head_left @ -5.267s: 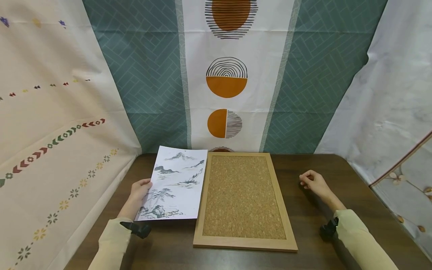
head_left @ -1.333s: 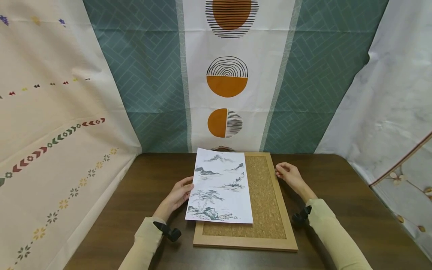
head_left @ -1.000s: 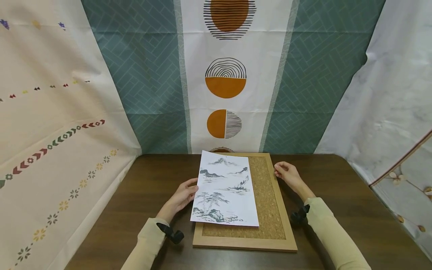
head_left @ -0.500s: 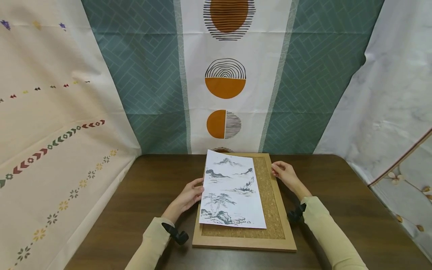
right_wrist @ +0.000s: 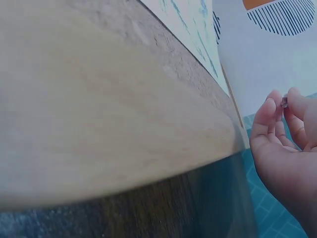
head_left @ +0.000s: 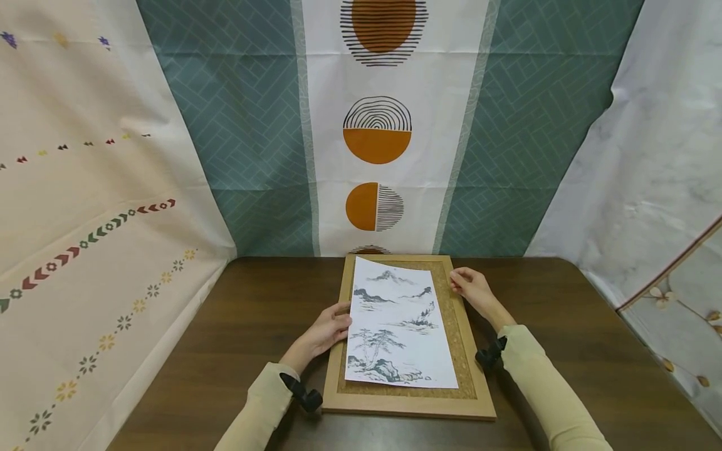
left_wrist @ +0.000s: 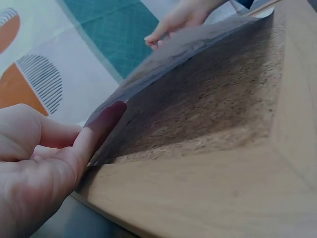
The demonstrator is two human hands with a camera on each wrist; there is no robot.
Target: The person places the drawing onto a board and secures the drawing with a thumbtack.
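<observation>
A white sheet of paper (head_left: 395, 326) with an ink landscape print hangs over the cork board (head_left: 462, 369), which has a light wooden frame. My left hand (head_left: 326, 329) pinches the sheet by its left edge, thumb on top and fingers beneath. In the left wrist view the paper (left_wrist: 173, 52) bows up, apart from the cork (left_wrist: 198, 99) below. My right hand (head_left: 472, 289) is above the frame's upper right side. Between its thumb and fingertips it pinches a tiny push pin (right_wrist: 284, 102), whose thin needle points down; fingers partly hide it.
The board lies on a dark brown wooden table (head_left: 225, 351). A green and white cloth (head_left: 254, 125) with orange circles hangs behind it. Patterned cream cloth (head_left: 113, 269) stands at the left, white cloth (head_left: 648, 219) at the right.
My left hand has carried the sheet from left of the board rightward over the cork. My right hand, which started further right, has come left to the frame's right side.
</observation>
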